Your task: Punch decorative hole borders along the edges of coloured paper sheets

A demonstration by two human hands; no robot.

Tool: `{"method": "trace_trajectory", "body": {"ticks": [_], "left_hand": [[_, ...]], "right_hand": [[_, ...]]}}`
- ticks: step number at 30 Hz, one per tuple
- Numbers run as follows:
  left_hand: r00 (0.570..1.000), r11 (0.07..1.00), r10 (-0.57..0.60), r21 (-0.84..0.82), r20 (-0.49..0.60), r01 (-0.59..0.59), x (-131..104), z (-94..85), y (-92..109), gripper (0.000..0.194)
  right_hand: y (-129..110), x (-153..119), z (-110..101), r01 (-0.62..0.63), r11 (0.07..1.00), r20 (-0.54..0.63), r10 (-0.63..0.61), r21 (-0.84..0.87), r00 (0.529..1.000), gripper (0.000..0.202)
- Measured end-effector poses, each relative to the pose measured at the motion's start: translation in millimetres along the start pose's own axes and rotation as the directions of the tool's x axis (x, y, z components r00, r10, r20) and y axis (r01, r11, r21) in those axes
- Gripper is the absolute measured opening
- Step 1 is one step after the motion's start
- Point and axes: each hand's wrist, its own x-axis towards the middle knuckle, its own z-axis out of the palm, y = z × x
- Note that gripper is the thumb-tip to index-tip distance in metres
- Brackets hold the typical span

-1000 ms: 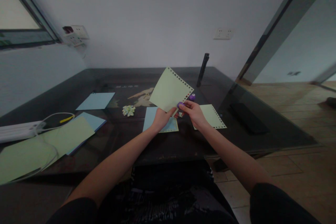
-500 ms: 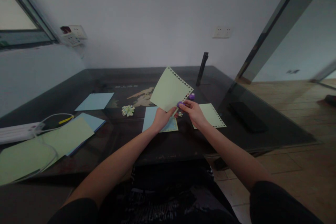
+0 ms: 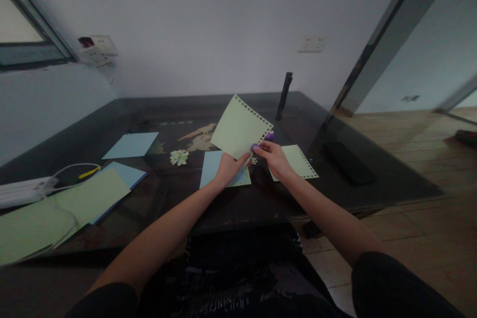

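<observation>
My left hand pinches the sheet; my right hand squeezes the punch. Either slipping could misplace a hole or tear the edge.

The right hand covers part of the small purple punch in its fingers and a corner of the green sheet below, while the held green paper hides some of another purple thing. The left hand blocks part of the blue sheet. The white power strip and long green paper run off the left edge, and the table's writing is too blurry to read.
</observation>
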Motion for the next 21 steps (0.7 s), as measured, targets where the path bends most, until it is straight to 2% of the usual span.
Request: {"method": "trace_trajectory", "body": {"ticks": [6,16,21], "left_hand": [[1.0,0.997,0.003,0.075,0.001,-0.003,-0.8,1.6,-3.7,0.023],[1.0,0.998,-0.021,0.062,0.017,0.02,-0.6,1.5,-0.7,0.021],[0.998,0.998,-0.065,0.026,-0.019,0.065,0.7,0.8,0.0,0.021]], "right_hand": [[0.0,2.5,-7.9,0.03,0.999,0.047,-0.028,-0.029,0.999,0.031],[1.0,4.8,-10.8,-0.017,0.999,0.038,0.018,-0.029,0.999,0.033],[-1.9,2.1,-9.0,-0.025,1.0,0.044,0.026,-0.016,0.999,0.031]]}}
